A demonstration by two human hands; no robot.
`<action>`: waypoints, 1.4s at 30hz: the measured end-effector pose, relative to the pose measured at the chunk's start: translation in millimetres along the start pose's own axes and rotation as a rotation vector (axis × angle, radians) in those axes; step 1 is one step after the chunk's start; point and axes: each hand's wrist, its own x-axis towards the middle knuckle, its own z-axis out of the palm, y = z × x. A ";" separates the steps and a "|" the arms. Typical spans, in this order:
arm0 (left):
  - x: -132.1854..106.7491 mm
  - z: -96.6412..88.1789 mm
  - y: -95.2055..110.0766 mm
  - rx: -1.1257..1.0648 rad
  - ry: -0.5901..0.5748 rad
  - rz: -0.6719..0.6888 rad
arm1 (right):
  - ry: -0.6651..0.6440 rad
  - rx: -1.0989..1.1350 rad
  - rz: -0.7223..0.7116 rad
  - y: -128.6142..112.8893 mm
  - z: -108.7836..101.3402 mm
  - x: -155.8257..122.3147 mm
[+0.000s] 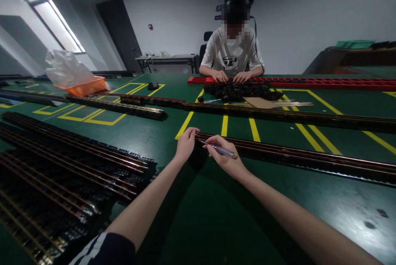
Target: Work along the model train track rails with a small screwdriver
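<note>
A long dark rail [287,151] with copper-coloured strips lies across the green table, its left end between my hands. My left hand [186,143] is closed around that end, fingers and thumb pressed to it. In my right hand [227,158] is a small screwdriver [223,150] with a see-through purplish handle, held like a pen. Its thin tip points left at the rail's end, close to my left fingers. Whether the tip touches the rail is too small to tell.
Several similar rails [71,149] lie side by side at the left. Another long rail [309,117] runs behind mine. Across the table a person [233,50] works over a red rail [324,83] and a heap of black parts [241,91]. An orange basket [88,87] holds a plastic bag.
</note>
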 end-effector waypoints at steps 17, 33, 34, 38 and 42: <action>-0.3 0.5 -1.8 -0.018 0.008 0.007 | 0.095 0.010 0.083 5.5 -1.5 2.2; -0.9 0.7 -0.9 -0.012 0.006 0.011 | 0.177 0.150 0.073 8.7 1.6 0.6; -1.1 0.6 -0.4 -0.012 0.005 0.009 | 0.191 0.152 0.069 8.2 1.7 0.4; -1.8 0.0 1.9 -0.007 0.003 0.005 | 0.217 0.117 0.040 6.3 0.9 -0.8; -2.2 -0.6 3.1 0.002 0.004 -0.003 | 0.255 0.082 0.025 6.3 0.2 -1.5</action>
